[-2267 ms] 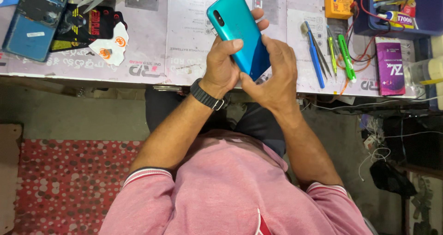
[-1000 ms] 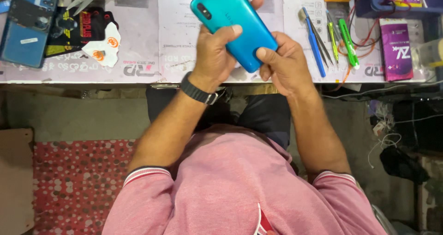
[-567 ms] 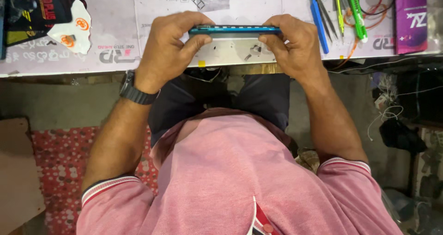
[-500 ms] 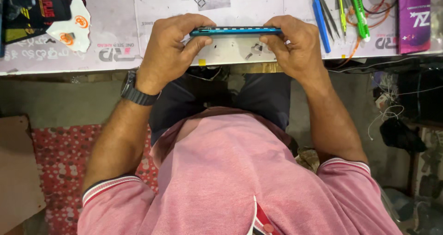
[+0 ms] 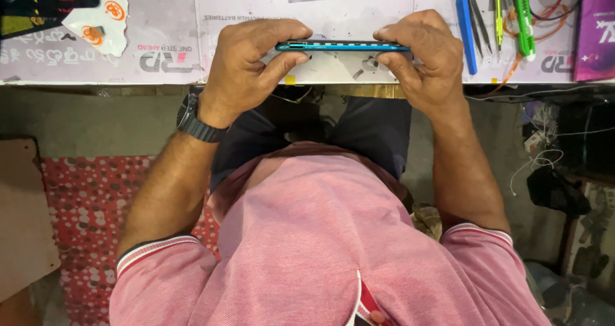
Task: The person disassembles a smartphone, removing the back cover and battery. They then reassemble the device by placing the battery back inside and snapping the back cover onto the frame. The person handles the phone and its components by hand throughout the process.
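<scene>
So your L hand (image 5: 246, 66) & R hand (image 5: 426, 57) pinch the phone (image 5: 343, 45) edge-on, fingers closed on its ends, above the bench (image 5: 160, 50).

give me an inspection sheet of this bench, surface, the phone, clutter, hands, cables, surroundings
Surface: pale paper-covered bench top, printed sheets on it.
Job's things: teal phone held edge-on over the bench's front edge.
Clutter: blue tool, tweezers, green tool, purple box, black and white packets.
Hands: left hand and right hand pinch the phone's ends; black watch on the left wrist.
Cables: orange wire by the tools; white wire below the bench.
Surroundings: red patterned mat, dark gear on the floor.
</scene>
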